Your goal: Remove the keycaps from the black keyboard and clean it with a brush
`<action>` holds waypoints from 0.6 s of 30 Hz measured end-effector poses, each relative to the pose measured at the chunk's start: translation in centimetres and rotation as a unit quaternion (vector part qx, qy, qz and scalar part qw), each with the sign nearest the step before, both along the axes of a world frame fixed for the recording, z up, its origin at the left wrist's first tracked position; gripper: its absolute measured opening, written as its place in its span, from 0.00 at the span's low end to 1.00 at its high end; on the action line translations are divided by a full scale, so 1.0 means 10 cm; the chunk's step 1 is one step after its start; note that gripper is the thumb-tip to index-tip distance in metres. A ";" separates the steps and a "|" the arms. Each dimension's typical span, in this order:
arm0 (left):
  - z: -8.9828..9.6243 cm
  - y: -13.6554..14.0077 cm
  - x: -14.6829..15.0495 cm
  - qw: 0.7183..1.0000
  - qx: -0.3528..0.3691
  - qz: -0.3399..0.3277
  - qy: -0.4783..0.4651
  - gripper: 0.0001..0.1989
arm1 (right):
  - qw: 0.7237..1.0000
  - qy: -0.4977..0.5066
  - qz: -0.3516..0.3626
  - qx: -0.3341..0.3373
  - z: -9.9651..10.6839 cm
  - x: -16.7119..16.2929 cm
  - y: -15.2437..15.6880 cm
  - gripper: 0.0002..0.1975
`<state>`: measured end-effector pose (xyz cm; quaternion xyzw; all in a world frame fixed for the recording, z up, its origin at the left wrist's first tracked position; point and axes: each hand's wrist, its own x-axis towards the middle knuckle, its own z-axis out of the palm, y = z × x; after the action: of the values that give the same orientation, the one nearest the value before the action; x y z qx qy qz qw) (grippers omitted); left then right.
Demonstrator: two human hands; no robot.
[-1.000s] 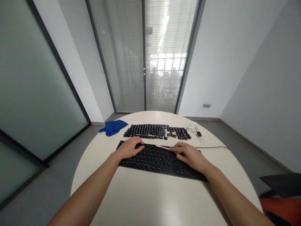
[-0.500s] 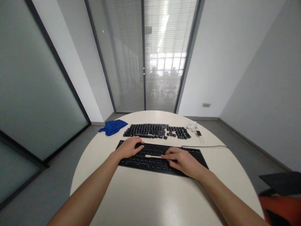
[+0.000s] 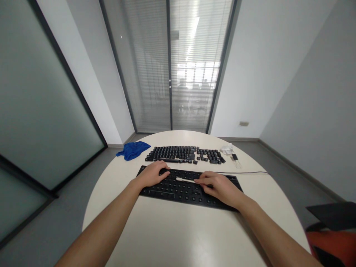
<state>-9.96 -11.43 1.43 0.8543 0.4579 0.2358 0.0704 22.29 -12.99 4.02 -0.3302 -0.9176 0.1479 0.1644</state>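
Observation:
A black keyboard base with its keycaps off lies slightly slanted on the table, showing rows of bare key posts. My left hand rests flat on its upper left part, thumb spread from the fingers. In my right hand, thumb and fingers pinch a thin white swab whose wider tip points left. The swab is over the middle rows of the base; whether its tip touches them I cannot tell. My right hand and forearm cover part of the base's right side.
Behind the base, loose black keycaps lie grouped in keyboard layout. A blue cloth is at the back left of the round table. White crumpled material and a small black item lie back right, near a cable.
My right hand has moved a little right and away from me with the swab, whose tip has shifted the same way. My left hand has stayed in place on the keyboard base.

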 end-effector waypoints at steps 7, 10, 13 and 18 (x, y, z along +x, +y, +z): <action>0.03 -0.02 0.01 1.000 -0.001 0.002 0.014 0.08 | 0.999 0.029 -0.044 -0.006 -0.02 0.11 0.10 0.17; 0.03 -0.03 0.01 1.000 -0.002 0.005 0.014 0.08 | 0.998 0.022 -0.065 0.001 -0.03 0.13 0.11 0.17; 0.03 -0.03 0.01 1.000 0.000 0.012 0.015 0.09 | 0.996 0.023 -0.081 0.014 -0.06 0.11 0.13 0.17; 0.03 -0.03 0.02 1.000 0.003 0.014 0.010 0.08 | 0.996 0.037 -0.075 0.027 -0.12 -0.02 0.12 0.17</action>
<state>-9.80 -11.77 1.73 0.8501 0.4699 0.2300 0.0599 22.08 -11.77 2.80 -0.3879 -0.8874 0.1220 0.2173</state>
